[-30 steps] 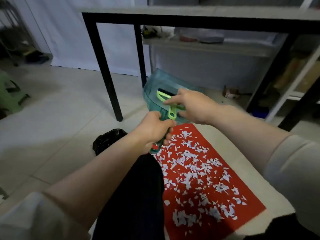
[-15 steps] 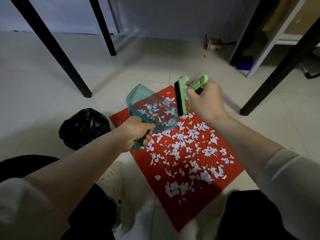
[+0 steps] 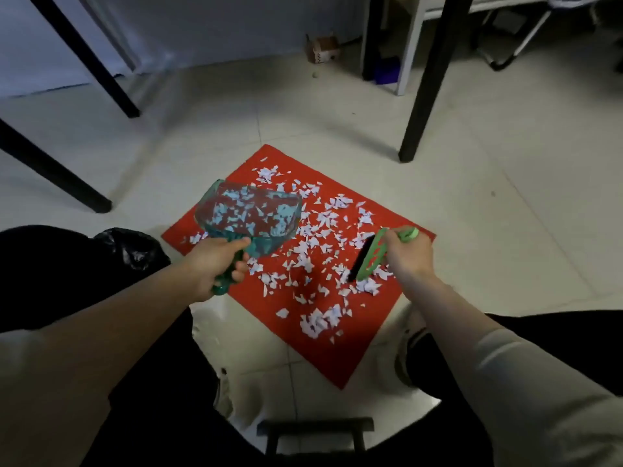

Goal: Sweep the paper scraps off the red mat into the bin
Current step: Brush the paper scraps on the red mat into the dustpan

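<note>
Right, containers first: the translucent teal dustpan (image 3: 249, 217) is held tilted over the mat's left part, white bits showing through its glassy scoop; whether any lie inside it or all are on the mat beneath, I cannot tell. The bin (image 3: 131, 251), lined with crinkly black plastic, sits on the floor just left of the mat, its inside hidden. The left hand (image 3: 215, 264) has its fingers wrapped tight around the dustpan's handle. The right hand (image 3: 409, 254) has its fingers curled round the handle of the lime-green brush (image 3: 371, 257), whose perforated plastic back faces up and whose dark bristles are down among the scraps at the mat's right side. The paper scraps (image 3: 320, 321), small, jagged and white, lie strewn across the flat red mat (image 3: 337, 362) on pale glossy tile (image 3: 472, 214).
</note>
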### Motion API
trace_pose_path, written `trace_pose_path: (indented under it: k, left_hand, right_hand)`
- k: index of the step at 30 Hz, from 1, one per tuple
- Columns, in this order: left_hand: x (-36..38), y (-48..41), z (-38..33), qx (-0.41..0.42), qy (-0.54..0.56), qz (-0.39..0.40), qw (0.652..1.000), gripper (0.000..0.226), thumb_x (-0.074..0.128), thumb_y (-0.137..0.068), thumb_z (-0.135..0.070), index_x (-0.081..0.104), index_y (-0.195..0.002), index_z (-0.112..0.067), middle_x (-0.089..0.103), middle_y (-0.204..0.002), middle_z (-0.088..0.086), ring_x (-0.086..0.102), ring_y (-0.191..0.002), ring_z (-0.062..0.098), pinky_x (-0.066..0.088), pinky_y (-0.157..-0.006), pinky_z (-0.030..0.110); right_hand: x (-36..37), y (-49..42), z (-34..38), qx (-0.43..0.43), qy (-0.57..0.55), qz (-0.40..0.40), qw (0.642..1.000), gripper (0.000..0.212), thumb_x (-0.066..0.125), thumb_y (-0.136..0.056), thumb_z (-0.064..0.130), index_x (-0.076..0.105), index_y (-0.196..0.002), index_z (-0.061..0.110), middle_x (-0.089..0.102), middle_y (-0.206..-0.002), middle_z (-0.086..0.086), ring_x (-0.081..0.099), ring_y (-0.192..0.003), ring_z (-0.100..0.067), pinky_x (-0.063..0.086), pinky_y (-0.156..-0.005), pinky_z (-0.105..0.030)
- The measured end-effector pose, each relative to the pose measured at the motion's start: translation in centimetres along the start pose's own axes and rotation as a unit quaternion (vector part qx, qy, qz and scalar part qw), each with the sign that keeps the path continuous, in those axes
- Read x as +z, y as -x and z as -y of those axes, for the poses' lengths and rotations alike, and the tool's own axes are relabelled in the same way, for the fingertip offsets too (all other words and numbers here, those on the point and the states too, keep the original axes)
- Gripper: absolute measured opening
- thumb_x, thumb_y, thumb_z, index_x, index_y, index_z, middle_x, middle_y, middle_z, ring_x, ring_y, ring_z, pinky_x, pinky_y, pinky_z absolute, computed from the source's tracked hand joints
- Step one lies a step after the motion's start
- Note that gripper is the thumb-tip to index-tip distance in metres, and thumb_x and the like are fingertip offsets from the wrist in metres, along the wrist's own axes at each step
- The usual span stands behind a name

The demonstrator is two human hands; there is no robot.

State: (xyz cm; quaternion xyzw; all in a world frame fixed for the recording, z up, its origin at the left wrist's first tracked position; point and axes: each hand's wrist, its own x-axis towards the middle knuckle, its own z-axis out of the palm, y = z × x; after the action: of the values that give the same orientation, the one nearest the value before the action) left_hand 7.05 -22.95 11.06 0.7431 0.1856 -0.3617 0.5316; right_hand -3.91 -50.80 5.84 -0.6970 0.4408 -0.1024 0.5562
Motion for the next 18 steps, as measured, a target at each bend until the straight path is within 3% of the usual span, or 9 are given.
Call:
trace_pose_path:
  k: [4, 9, 13, 18]
  left_hand:
    - [2.0, 1.3, -0.2, 0.022, 0.027, 0.012, 0.999, 0.021, 0.062, -0.09, -0.032, 0.056, -0.083, -0.013, 0.055, -0.051, -0.001, 0.044, -0.041, 0.012, 0.029, -0.045, 0.025]
    - [3.8, 3.0, -0.3, 0.028, 0.063, 0.012, 0.998, 0.017, 0.06, -0.092, -0.025, 0.054, -0.087, -0.011, 0.053, -0.062, 0.003, 0.045, -0.037, 0.009, 0.037, -0.033, 0.018]
    - [4.1, 2.6, 0.1, 0.022, 0.049, 0.016, 0.998, 0.02, 0.06, -0.092, -0.028, 0.054, -0.085, -0.01, 0.053, -0.062, 0.003, 0.045, -0.038, 0.011, 0.035, -0.033, 0.019]
    - [4.2, 0.7, 1.3, 0.0, 0.081, 0.017, 0.997, 0.022, 0.057, -0.094, -0.027, 0.052, -0.084, -0.008, 0.051, -0.062, 0.004, 0.044, -0.037, 0.01, 0.036, -0.033, 0.019]
  right_hand:
    - [-1.7, 0.9, -2.8, 0.035, 0.055, 0.041, 0.997, 0.023, 0.054, -0.09, 0.016, 0.061, -0.071, 0.005, 0.062, -0.064, -0.014, 0.061, -0.054, -0.028, 0.057, -0.059, -0.043]
    - [-0.5, 2.1, -2.7, 0.05, 0.081, 0.109, 0.989, 0.019, 0.056, -0.094, 0.017, 0.062, -0.083, 0.003, 0.068, -0.07, -0.017, 0.068, -0.054, -0.031, 0.061, -0.06, -0.043]
    - [1.5, 3.1, -3.4, 0.071, 0.08, 0.14, 0.984, 0.019, 0.057, -0.095, 0.016, 0.062, -0.085, 0.0, 0.069, -0.078, -0.019, 0.071, -0.062, -0.032, 0.061, -0.053, -0.036]
    - [3.6, 3.9, -6.7, 0.092, 0.131, 0.136, 0.978, 0.021, 0.061, -0.091, 0.017, 0.057, -0.071, 0.012, 0.069, -0.083, -0.015, 0.071, -0.075, -0.031, 0.061, -0.072, -0.046]
